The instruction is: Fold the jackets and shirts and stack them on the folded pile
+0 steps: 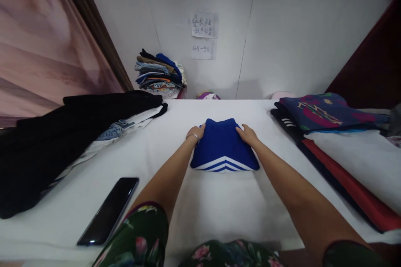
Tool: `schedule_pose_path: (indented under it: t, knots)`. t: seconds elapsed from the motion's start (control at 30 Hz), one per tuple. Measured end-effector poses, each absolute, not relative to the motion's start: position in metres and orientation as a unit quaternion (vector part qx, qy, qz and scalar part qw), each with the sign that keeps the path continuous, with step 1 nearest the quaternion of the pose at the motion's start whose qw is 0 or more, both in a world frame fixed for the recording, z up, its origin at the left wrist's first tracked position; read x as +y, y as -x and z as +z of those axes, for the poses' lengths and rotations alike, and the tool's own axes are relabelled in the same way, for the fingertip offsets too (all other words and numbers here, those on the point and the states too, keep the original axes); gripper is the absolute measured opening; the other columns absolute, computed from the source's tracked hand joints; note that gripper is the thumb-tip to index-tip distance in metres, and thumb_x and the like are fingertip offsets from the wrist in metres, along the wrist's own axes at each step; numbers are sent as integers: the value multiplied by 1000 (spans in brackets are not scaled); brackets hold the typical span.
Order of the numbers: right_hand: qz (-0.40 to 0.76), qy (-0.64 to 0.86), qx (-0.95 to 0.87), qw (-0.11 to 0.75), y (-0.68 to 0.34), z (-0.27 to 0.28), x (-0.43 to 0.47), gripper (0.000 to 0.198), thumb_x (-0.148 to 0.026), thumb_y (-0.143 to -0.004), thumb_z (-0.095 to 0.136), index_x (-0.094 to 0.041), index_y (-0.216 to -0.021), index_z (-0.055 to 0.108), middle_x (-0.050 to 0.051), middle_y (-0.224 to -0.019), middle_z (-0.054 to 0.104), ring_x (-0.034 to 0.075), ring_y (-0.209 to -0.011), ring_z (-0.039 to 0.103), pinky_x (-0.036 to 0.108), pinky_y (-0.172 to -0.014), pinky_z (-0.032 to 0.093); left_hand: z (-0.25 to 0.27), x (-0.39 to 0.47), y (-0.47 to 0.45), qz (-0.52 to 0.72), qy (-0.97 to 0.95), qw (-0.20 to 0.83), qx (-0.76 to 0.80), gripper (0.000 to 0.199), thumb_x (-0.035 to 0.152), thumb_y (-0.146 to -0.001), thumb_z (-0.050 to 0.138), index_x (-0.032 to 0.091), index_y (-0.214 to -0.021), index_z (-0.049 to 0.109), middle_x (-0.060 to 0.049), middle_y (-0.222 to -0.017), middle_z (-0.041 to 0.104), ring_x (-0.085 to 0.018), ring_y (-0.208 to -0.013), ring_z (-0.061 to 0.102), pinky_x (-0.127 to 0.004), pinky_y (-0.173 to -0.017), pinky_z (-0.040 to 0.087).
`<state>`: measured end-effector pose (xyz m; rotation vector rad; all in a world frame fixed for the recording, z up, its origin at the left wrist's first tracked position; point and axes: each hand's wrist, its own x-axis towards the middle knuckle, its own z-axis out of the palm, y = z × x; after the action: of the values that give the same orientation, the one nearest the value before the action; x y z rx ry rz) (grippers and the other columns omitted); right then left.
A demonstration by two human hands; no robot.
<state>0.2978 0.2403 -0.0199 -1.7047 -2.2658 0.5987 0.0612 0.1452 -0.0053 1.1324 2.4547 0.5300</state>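
Observation:
A folded blue garment with white stripes (223,142) lies in the middle of the white-covered table. My left hand (197,133), with a bracelet at the wrist, grips its upper left edge. At the upper right edge, my right hand (247,134) has its thumb on top of the cloth and its other fingers at the side. Both hands are closed on the garment, and the fingertips under the fabric are hidden. The striped end of the garment faces me.
Black clothing (78,121) is heaped on the left over jeans and white cloth. A dark phone (109,210) lies at the near left. Folded clothes (326,112) are layered on the right. Behind the table's far edge stands a stack of folded garments (159,75). Handwritten papers (204,27) hang on the wall.

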Motion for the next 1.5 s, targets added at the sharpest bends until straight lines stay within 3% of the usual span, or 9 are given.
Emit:
schedule_pose_path:
  t: [0.23,0.5,0.7,0.8,0.93,1.2,1.27,1.37,1.5]
  knots:
    - [151,588,-787,107,-286,-26,241,43,-37,-95,37,-20,-133,47,14,-119,64,28,-109,60,37,-87,45,-24,159,-76,195,-389,147,888,41,38,-94,33,16,-116,59,-18,-121,63,-29,-112,60,-38,-86,47]
    - [104,579,-804,82,-294,-28,230,38,-36,-95,34,-16,-120,55,18,-114,63,30,-104,60,42,-85,45,-19,151,-69,196,-407,135,882,40,41,-92,40,17,-117,59,-16,-118,65,-28,-109,61,-39,-89,48]
    - [34,437,-884,165,-281,-17,234,53,-41,-95,36,-14,-140,39,16,-150,34,30,-138,28,44,-108,30,-4,154,-93,192,-589,8,785,51,43,-94,35,19,-137,44,-9,-149,38,-24,-139,30,-41,-113,25]
    - [90,395,-909,96,-273,-30,242,59,-49,-95,32,-19,-147,30,10,-156,23,26,-144,15,49,-113,20,-21,158,-98,113,-620,55,775,58,52,-92,33,22,-142,38,-7,-156,24,-28,-144,17,-50,-115,16]
    - [141,423,-893,54,-273,-50,250,63,-56,-95,28,-23,-149,26,7,-157,22,23,-145,12,50,-114,17,-45,158,-93,99,-597,94,791,65,56,-91,30,24,-148,29,-5,-159,15,-28,-145,10,-51,-115,13]
    - [195,417,-885,66,-278,-46,255,61,-54,-93,39,-26,-146,32,5,-157,23,23,-145,12,51,-115,11,-38,161,-83,155,-580,155,784,61,54,-90,40,27,-144,36,-3,-158,19,-25,-145,14,-44,-116,16]
    - [248,449,-850,120,-289,-44,257,59,-51,-90,47,-27,-143,38,5,-155,26,23,-145,14,50,-116,8,-29,155,-77,190,-563,185,783,59,51,-91,39,23,-143,39,-5,-156,25,-22,-144,19,-37,-116,19]
    - [325,525,-753,229,-319,-44,256,56,-45,-91,47,-18,-140,44,10,-151,35,22,-142,25,42,-117,15,-22,125,-68,267,-524,200,784,56,48,-93,38,17,-139,44,-9,-149,39,-20,-138,34,-30,-113,26]
    - [377,557,-691,266,-352,-48,253,56,-42,-96,34,-10,-141,39,16,-141,48,20,-122,53,34,-99,46,-27,66,-64,327,-404,242,819,58,52,-90,44,15,-135,48,-12,-137,54,-23,-118,56,-32,-100,43]
